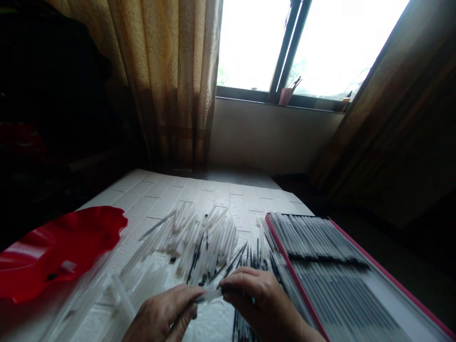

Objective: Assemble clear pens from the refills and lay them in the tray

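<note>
Gripping clear tube (210,296) between fingers (233,286).

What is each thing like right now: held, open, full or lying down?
left hand, pinching one end of the clear tube
right hand, gripping the tube's other end
clear tube, held level between both hands
pile of tubes, loose, lying flat
red tray, nearly empty, few small bits inside
red-edged box, open, filled with rows of pens
curtain, pulled aside from the window

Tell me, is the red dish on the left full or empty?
Nearly empty: the red dish shows bare red surface, holding only two small pieces near its front.
</note>
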### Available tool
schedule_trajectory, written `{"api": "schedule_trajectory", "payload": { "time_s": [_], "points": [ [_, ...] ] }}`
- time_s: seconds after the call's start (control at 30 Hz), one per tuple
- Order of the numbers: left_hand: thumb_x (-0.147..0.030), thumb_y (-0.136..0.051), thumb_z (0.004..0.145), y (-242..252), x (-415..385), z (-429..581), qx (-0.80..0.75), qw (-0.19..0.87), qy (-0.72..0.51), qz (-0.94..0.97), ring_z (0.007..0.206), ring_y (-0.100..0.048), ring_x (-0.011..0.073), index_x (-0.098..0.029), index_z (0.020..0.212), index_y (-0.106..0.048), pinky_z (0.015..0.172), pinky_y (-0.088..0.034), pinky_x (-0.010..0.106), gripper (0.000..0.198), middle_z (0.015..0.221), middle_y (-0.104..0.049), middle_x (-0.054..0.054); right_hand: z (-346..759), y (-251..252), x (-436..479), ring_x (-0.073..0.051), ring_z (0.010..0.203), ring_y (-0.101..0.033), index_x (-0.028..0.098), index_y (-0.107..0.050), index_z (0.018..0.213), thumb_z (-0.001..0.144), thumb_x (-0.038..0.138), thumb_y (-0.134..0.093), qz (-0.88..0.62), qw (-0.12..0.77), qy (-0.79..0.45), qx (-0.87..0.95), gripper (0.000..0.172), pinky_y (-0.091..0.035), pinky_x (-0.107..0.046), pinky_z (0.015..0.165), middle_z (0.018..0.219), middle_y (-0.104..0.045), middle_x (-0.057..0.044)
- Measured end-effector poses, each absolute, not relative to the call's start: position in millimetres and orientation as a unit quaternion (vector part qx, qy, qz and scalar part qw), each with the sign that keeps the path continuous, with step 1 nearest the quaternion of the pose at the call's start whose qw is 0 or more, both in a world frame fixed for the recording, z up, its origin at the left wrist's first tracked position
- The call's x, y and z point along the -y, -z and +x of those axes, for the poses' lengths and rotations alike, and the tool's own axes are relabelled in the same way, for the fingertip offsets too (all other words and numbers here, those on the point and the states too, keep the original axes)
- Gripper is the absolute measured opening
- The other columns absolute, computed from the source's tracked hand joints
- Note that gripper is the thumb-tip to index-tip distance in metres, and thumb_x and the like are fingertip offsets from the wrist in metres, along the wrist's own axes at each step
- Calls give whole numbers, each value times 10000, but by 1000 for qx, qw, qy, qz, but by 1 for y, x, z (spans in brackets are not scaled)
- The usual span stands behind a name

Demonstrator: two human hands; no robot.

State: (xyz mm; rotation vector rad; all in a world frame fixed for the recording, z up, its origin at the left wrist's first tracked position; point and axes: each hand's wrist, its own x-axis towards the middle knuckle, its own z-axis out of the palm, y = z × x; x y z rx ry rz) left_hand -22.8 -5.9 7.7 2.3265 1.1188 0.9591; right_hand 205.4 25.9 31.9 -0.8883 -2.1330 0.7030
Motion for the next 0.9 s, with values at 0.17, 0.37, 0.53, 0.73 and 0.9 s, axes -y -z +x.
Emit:
{"api": "schedule_trajectory", "payload": {
  "time_s": [0.17,0.37,0.53,0.73,0.9],
  "points": [
    [-128,-534,882,-5,5,-25,-398,183,-332,836,840,-723,137,-317,1180,-586,762,-544,156,356,936,-746,-23,206,-34,-25,-149,645,-665,167,-710,816,883,220,-522,-362,297,-223,855,207,-464,-202,599,729,-699,-60],
    [-132,-528,890,-5,6,-24,-393,176,-321,844,865,-727,160,-286,1160,-604,770,-551,171,320,953,-757,7,200,-23,-26,-117,484,-562,186,-543,565,925,254,-379,-391,267,-121,873,402,-318,-223,485,543,-586,-15],
    [-132,-543,880,-7,5,-22,-393,177,-333,839,829,-729,140,-299,1144,-607,752,-543,147,319,923,-756,-18,199,-16,-27,-105,443,-540,192,-500,513,966,309,-304,-398,284,-165,856,508,-312,-217,478,470,-547,2],
    [-126,-506,883,-5,4,-23,-387,180,-357,831,711,-718,127,-286,1123,-598,672,-547,143,302,801,-731,-22,204,-28,-25,-127,638,-616,178,-608,934,826,186,-503,-363,325,-260,833,151,-436,-203,585,803,-672,-37],
    [-153,-509,899,-4,5,-24,-402,174,-349,829,760,-723,136,-287,1103,-596,714,-550,153,260,821,-732,-27,204,-29,-26,-130,624,-608,184,-605,820,836,173,-515,-365,328,-235,839,91,-427,-202,588,715,-659,-25]
  ]
}}
